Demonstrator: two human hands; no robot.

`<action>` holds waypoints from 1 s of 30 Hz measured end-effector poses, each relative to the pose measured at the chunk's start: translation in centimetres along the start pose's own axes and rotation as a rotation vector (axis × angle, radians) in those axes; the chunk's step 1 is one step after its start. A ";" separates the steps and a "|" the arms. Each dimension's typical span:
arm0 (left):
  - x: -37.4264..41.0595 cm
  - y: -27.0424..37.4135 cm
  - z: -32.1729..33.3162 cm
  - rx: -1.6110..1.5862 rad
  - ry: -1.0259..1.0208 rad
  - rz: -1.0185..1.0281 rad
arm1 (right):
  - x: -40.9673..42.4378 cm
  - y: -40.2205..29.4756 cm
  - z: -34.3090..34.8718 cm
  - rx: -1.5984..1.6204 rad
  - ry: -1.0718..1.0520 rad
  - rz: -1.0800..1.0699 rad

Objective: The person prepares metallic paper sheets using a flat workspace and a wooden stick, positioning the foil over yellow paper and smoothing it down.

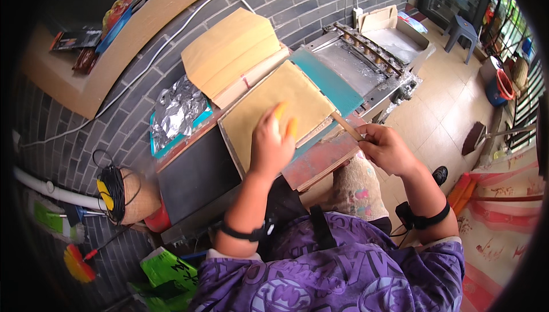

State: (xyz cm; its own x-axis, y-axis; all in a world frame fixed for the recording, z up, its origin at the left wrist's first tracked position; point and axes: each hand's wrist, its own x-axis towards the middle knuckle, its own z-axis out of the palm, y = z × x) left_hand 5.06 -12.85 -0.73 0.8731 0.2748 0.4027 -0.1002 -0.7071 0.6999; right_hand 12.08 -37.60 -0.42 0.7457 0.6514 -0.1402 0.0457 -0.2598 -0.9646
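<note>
My left hand [273, 147] is over a tan rectangular sheet [279, 102], with orange finger cots on two of its digits. Nothing is gripped in it; whether it presses on the sheet I cannot tell. The sheet lies on a thin board or stack, whose edge shows along the near side. Between the thumb and fingers of my right hand [386, 147] is the near end of a flat wooden stick [346, 127]. The stick's far end meets the sheet's right corner. Under the sheet, a teal ribbed mat [328, 82] sticks out on the right.
Behind lies a stack of tan paper [231, 50]. A teal tray [161, 151] holds crumpled silver foil [178, 106]. A metal machine with a roller bar [369, 48] stands right, beside a cardboard box [392, 40]. Left is a black panel [199, 175]; nearer, a reddish board [319, 162].
</note>
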 end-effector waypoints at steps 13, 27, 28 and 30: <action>5.3 -4.7 -0.7 -0.780 0.151 -0.672 | -7.3 -3.2 -2.1 -0.331 -0.221 -0.161; 4.6 -6.7 -1.5 -0.932 0.168 -0.689 | -10.2 -1.9 -5.4 -0.244 -0.057 0.041; 4.6 -6.7 -1.5 -0.926 0.166 -0.691 | -10.2 -1.8 -5.4 -0.264 -0.062 0.042; 4.5 -6.7 -1.5 -0.920 0.163 -0.694 | -10.4 -1.8 -5.6 -0.302 -0.070 0.024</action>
State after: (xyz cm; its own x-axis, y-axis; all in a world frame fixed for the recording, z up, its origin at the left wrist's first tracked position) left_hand 8.94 -5.87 -2.68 0.8112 0.5456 -0.2103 0.0081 0.3492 0.9370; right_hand 7.92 -47.90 4.00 0.7020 0.6871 -0.1876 0.2317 -0.4694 -0.8520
